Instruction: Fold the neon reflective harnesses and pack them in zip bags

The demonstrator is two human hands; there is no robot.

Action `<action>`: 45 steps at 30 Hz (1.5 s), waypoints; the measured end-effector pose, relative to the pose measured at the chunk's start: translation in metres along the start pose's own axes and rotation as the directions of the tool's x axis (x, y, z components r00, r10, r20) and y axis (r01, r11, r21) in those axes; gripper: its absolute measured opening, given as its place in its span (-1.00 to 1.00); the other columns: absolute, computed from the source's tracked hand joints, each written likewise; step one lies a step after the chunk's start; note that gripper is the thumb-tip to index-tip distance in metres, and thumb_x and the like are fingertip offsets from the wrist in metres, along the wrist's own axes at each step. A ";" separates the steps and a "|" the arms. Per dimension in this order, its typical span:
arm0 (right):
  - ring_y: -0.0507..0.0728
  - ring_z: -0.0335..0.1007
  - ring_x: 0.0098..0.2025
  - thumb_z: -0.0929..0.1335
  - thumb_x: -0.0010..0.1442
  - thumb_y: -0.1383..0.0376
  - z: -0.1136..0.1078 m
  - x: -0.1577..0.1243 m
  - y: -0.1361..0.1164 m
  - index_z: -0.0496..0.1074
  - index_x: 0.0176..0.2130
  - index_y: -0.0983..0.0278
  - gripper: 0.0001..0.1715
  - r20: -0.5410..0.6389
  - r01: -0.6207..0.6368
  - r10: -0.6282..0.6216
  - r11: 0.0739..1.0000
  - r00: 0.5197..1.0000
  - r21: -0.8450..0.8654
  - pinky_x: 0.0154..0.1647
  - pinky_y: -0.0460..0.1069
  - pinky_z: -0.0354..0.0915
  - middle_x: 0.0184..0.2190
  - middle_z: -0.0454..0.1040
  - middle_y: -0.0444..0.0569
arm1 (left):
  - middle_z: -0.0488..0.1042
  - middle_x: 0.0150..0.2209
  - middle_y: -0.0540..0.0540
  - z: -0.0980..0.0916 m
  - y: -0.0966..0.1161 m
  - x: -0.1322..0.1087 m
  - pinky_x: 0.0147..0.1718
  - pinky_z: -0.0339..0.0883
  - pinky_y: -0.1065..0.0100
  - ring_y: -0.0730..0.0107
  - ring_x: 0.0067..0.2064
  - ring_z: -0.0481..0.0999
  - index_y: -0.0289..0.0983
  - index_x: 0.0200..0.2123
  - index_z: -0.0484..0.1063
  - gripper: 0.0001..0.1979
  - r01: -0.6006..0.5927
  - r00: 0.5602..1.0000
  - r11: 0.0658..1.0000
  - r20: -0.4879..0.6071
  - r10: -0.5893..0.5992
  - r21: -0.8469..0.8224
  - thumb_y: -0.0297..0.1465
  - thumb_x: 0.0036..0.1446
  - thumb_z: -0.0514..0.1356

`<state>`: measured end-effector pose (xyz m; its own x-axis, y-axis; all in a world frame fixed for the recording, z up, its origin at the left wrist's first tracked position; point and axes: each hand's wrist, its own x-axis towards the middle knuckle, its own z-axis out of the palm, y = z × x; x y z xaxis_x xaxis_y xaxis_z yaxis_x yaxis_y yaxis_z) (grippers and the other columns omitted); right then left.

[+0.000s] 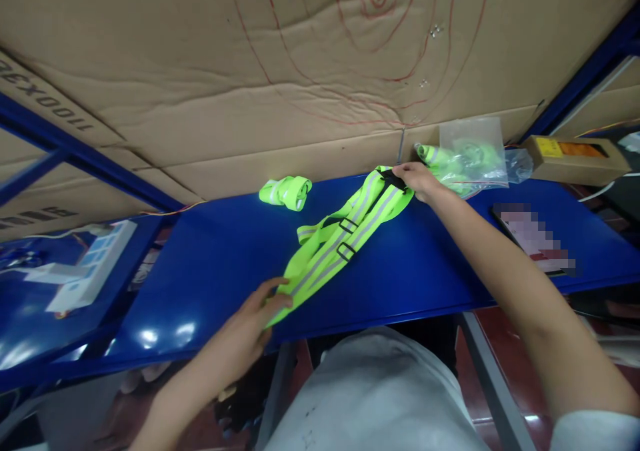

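Note:
Stretched diagonally over the blue table (210,264) is a neon yellow-green reflective harness (320,264) with grey stripes and two black buckles near its middle. My left hand (263,307) grips its near end, fingers and thumb closed on the straps by the table's front edge. At the far end, my right hand (419,179) pinches the harness beside a black patch where the straps meet. A rolled-up neon strap bundle (286,192) lies behind, to the left, against the cardboard. More neon straps (433,157) sit just beyond my right hand, partly under clear plastic.
A cardboard sheet (200,104) with red drawn rings stands along the table's back. To the right are a clear plastic bag (475,151), a brown box (575,161) and a flat dark-edged device or booklet (533,237), partly blurred. A white object (93,267) lies on the left.

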<state>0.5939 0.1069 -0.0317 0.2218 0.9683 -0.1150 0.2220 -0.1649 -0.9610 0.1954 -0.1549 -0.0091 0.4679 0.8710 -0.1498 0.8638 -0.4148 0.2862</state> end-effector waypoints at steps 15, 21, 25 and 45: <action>0.12 0.45 -0.35 0.53 0.05 0.03 -0.032 -0.073 0.049 0.50 -0.25 0.22 -0.62 0.079 -0.049 0.047 0.999 0.996 0.020 -0.35 -0.02 0.34 -0.37 0.57 -0.05 | 0.18 0.41 -0.49 -0.032 -0.036 0.008 0.12 0.14 -0.60 -0.49 0.40 0.18 -0.21 0.48 -0.02 -0.17 0.356 0.933 0.807 -0.130 -0.335 0.471 -0.44 0.16 0.17; 0.08 0.44 -0.35 0.58 -0.04 0.00 -0.039 -0.096 0.045 0.52 -0.22 0.22 -0.51 0.195 -0.189 0.165 0.975 0.967 0.112 -0.38 -0.06 0.30 -0.32 0.57 -0.08 | -0.35 0.53 -0.47 0.021 0.100 0.099 0.41 -0.18 -0.30 -0.20 0.55 -0.27 -0.18 0.53 -0.24 0.12 -0.343 0.888 0.921 -0.255 0.382 0.187 0.07 0.15 0.31; 0.04 0.41 -0.40 0.62 -0.11 -0.03 -0.051 -0.112 0.044 0.55 -0.21 0.22 -0.44 0.272 -0.230 0.185 0.962 0.944 0.145 -0.39 -0.09 0.26 -0.37 0.56 -0.13 | -0.36 0.52 -0.53 0.035 0.100 0.189 0.38 -0.46 -0.38 -0.35 0.54 -0.37 -0.25 0.53 -0.24 0.40 -0.373 0.879 0.923 -0.284 0.383 0.091 0.24 -0.15 0.40; 0.15 0.57 -0.11 0.66 -0.16 0.06 -0.069 -0.129 0.054 0.56 0.01 0.16 -0.25 0.147 -0.182 0.150 0.953 0.978 0.243 -0.16 -0.03 0.46 -0.10 0.62 -0.06 | 0.31 0.33 -0.33 0.044 0.082 0.241 0.25 0.09 0.04 -0.07 0.29 0.30 -0.34 0.43 0.11 0.11 -0.417 0.875 0.895 -0.199 0.442 0.157 0.34 0.06 0.15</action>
<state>0.6430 -0.0403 -0.0517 0.1108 0.9496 -0.2933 -0.0598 -0.2882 -0.9557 0.3878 0.0096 -0.0631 0.7538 0.6308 0.1840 0.6077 -0.7758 0.1700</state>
